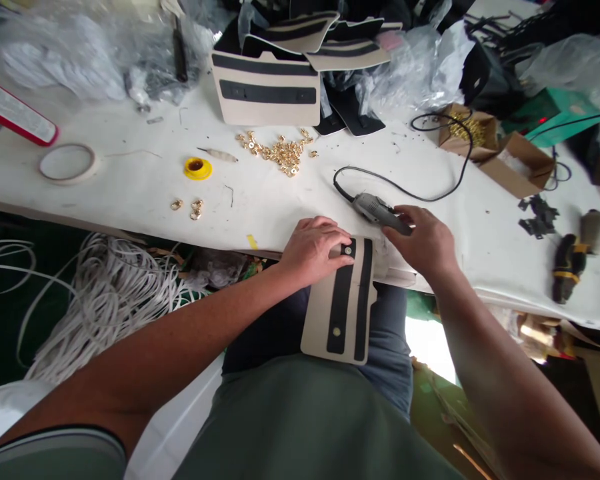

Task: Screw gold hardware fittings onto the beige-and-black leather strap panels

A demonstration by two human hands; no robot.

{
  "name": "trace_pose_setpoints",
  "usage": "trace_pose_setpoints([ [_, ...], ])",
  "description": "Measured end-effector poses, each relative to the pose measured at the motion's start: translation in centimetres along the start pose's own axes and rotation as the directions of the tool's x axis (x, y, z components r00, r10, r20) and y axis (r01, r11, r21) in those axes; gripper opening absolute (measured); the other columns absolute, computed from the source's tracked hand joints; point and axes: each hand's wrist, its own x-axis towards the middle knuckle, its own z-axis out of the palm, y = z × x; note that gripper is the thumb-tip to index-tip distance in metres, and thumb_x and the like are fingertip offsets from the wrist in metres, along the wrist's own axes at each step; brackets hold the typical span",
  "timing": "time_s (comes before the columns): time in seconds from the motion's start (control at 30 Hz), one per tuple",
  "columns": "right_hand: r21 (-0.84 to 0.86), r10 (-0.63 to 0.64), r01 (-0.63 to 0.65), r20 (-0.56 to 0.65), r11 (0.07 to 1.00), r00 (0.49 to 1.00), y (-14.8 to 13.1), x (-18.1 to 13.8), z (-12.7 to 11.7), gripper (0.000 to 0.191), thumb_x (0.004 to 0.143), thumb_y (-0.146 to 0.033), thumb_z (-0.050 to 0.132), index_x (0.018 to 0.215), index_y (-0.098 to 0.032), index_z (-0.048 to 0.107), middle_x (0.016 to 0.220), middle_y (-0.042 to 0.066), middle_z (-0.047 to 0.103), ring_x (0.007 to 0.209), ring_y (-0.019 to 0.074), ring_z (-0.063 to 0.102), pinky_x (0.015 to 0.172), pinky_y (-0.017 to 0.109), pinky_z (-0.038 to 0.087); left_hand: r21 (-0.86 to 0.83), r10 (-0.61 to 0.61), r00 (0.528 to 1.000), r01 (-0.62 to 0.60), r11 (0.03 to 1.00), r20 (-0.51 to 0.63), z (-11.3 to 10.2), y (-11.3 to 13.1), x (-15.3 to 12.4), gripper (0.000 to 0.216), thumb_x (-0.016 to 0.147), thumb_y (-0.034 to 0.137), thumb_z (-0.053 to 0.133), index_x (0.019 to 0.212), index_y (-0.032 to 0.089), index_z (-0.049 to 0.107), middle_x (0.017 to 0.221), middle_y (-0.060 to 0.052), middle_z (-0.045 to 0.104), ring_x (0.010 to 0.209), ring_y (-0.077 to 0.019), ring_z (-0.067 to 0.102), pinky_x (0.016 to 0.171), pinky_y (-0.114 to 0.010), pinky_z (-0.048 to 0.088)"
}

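A beige panel (319, 327) with two black strips and round metal studs rests across my lap, its far end at the table edge. My left hand (316, 252) grips its upper left side, with the thumb and fingers near the upper stud. At the table's front edge, my right hand (423, 241) has its thumb and fingers around the near end of a grey corded power tool (375, 208). The tool's other end points left, toward its black cable. The palm side of my right hand is hidden.
Gold-coloured metal fittings (283, 155) lie in a pile beyond my hands. Behind them stand stacked beige-and-black panels (267, 110). A yellow tape roll (198, 168) is at left; cardboard boxes (517, 163), a green box (553, 117) and yellow-black pliers (569, 267) are at right.
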Motion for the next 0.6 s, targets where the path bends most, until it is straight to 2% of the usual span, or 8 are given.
trace_pose_setpoints([
  [0.07,-0.038,-0.075,0.071,-0.115,0.997,0.991,-0.6,-1.0,-0.3,0.035,0.088,-0.037,0.075,0.119,-0.023,0.077,0.118,0.014,0.075,0.108,0.0348,0.069,0.088,0.047,0.054,0.003,-0.001,1.0,0.001,1.0,-0.003,0.0,0.0,0.0,0.028,0.084,0.037,0.089,0.107,0.025,0.078,0.122,-0.001,0.081,0.127,-0.0269,0.064,0.109,-0.046,0.042],
  [0.13,0.04,-0.153,0.163,-0.176,0.986,0.972,-1.7,-2.1,-0.8,0.025,0.09,-0.037,0.074,0.109,-0.021,0.079,0.112,0.013,0.074,0.099,0.031,0.07,0.082,0.043,0.055,0.01,0.006,1.0,-0.006,1.0,-0.005,0.1,0.0,0.0,0.029,0.084,0.037,0.089,0.107,0.025,0.078,0.121,-0.001,0.081,0.127,-0.0272,0.064,0.109,-0.046,0.042],
  [0.17,0.13,-0.201,0.22,-0.141,0.967,0.969,-2.3,-2.6,-0.9,0.021,0.091,-0.035,0.073,0.105,-0.021,0.079,0.106,0.011,0.074,0.091,0.0272,0.07,0.077,0.039,0.055,0.016,0.012,1.0,-0.012,1.0,-0.006,0.1,-0.1,0.0,0.029,0.084,0.038,0.089,0.107,0.025,0.078,0.12,-0.001,0.082,0.127,-0.0273,0.064,0.108,-0.046,0.042],
  [0.23,0.306,-0.318,0.3,0.011,0.903,0.948,-3.5,-3.3,-1.1,0.014,0.093,-0.031,0.071,0.098,-0.021,0.08,0.092,0.006,0.073,0.076,0.0202,0.068,0.068,0.033,0.053,0.027,0.021,1.0,-0.021,0.999,-0.012,0.2,-0.1,0.0,0.029,0.084,0.04,0.088,0.107,0.024,0.078,0.119,-0.001,0.082,0.125,-0.0274,0.065,0.107,-0.046,0.042],
  [0.3,0.366,-0.396,0.321,0.152,0.874,0.906,-4.4,-3.6,-0.9,0.013,0.094,-0.027,0.068,0.095,-0.022,0.08,0.086,0.003,0.072,0.071,0.0173,0.066,0.066,0.03,0.05,0.035,0.026,1.0,-0.025,0.999,-0.017,0.2,-0.1,0.0,0.029,0.085,0.041,0.087,0.107,0.024,0.078,0.118,-0.002,0.082,0.124,-0.0272,0.065,0.106,-0.045,0.043],
  [0.43,0.266,-0.397,0.334,0.235,0.904,0.887,-5.2,-3.3,-0.3,0.014,0.093,-0.024,0.066,0.092,-0.022,0.08,0.088,0.004,0.075,0.073,0.0174,0.067,0.069,0.029,0.049,0.044,0.036,0.999,-0.035,0.998,-0.011,0.2,-0.2,-0.1,0.029,0.087,0.044,0.085,0.108,0.025,0.078,0.119,-0.003,0.082,0.126,-0.0277,0.064,0.106,-0.046,0.042],
  [0.6,0.137,-0.406,0.383,0.287,0.914,0.867,-5.6,-2.4,-0.1,0.016,0.091,-0.023,0.063,0.086,-0.022,0.078,0.084,0.003,0.075,0.07,0.0168,0.066,0.067,0.029,0.044,0.061,0.044,0.999,-0.043,0.997,-0.008,0.2,-0.3,-0.2,0.031,0.088,0.049,0.083,0.108,0.025,0.078,0.119,-0.004,0.081,0.126,-0.0284,0.063,0.106,-0.047,0.041],
])
